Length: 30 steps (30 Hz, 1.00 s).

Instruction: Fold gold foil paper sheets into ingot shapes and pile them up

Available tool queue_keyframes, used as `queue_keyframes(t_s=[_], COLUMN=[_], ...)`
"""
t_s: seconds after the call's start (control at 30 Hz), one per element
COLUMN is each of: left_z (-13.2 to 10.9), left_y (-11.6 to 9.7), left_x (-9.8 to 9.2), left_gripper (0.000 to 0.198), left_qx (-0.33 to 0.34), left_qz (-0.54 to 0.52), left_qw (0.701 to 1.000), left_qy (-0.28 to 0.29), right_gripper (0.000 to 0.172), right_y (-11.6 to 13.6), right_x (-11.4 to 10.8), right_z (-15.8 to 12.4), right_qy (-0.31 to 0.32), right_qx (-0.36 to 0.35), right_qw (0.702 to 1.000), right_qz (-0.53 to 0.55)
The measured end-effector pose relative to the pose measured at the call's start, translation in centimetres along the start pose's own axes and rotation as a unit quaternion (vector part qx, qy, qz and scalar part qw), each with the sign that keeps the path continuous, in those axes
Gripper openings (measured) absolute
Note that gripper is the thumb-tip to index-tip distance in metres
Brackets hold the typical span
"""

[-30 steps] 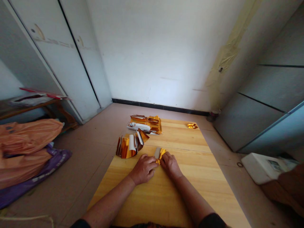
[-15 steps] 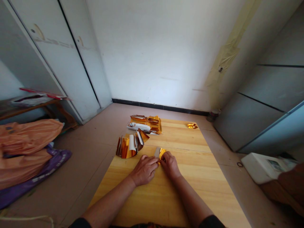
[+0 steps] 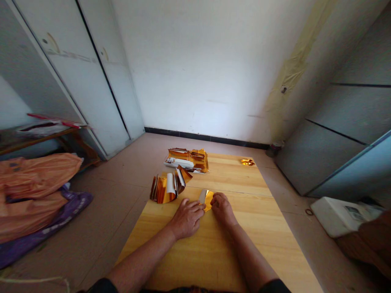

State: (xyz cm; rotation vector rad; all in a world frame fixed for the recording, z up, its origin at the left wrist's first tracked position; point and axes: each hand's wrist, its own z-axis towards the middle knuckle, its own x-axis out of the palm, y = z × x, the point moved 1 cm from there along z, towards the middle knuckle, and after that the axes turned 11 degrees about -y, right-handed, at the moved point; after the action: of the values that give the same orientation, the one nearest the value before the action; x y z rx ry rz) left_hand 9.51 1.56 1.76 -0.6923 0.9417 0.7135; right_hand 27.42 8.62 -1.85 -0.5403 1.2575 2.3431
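Both my hands rest on a wooden table (image 3: 244,228) around a small sheet of gold foil paper (image 3: 206,199). My left hand (image 3: 187,217) lies knuckles up with its fingers curled, the fingertips pressing the sheet's left edge. My right hand (image 3: 222,208) is curled too and pinches the sheet's right side. The sheet shows a white back along one folded edge. Just beyond my left hand stands a curled bundle of gold and white sheets (image 3: 167,186).
A flatter stack of gold sheets (image 3: 187,159) lies at the table's far left, and a small crumpled gold piece (image 3: 247,162) at its far right corner. Orange and purple bags (image 3: 36,191) lie on the floor to the left. A white device (image 3: 342,215) sits at right.
Both hands have shifted slightly apart on the gold sheet, so more of it shows between them. The view has barely moved.
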Motion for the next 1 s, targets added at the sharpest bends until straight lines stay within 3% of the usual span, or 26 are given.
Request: queue_keyframes(t_s=[0.17,0.3,0.43,0.6,0.83,1.0], left_z=[-0.2,-0.1,0.6,1.2,2.0,2.5], left_y=[0.2,0.3,0.3,1.1,2.8,1.9], left_x=[0.4,1.3,2.1,2.1,0.5,0.5], left_gripper=[0.03,0.017,0.007,0.014,0.016,0.012], left_qx=[-0.007,-0.023,-0.043,-0.035,-0.015,-0.027], left_qz=[0.002,-0.002,-0.011,-0.003,0.046,0.086], left_qw=[1.0,0.999,0.997,0.996,0.998,0.996], left_qy=[-0.003,-0.034,-0.07,-0.083,-0.046,-0.019], right_gripper=[0.012,0.018,0.022,0.015,0.006,0.017], right_y=[0.3,0.6,1.0,1.7,3.6,3.9], right_x=[0.7,0.6,-0.6,-1.9,-2.1,-2.1], right_z=[-0.3,-0.1,0.6,0.9,-0.4,-0.9], right_qy=[0.0,0.01,0.083,0.15,0.17,0.171], right_qx=[0.013,0.0,-0.086,-0.166,-0.178,-0.193], right_qw=[0.999,0.997,0.979,0.947,0.927,0.931], right_qz=[-0.047,-0.08,-0.165,-0.231,-0.283,-0.258])
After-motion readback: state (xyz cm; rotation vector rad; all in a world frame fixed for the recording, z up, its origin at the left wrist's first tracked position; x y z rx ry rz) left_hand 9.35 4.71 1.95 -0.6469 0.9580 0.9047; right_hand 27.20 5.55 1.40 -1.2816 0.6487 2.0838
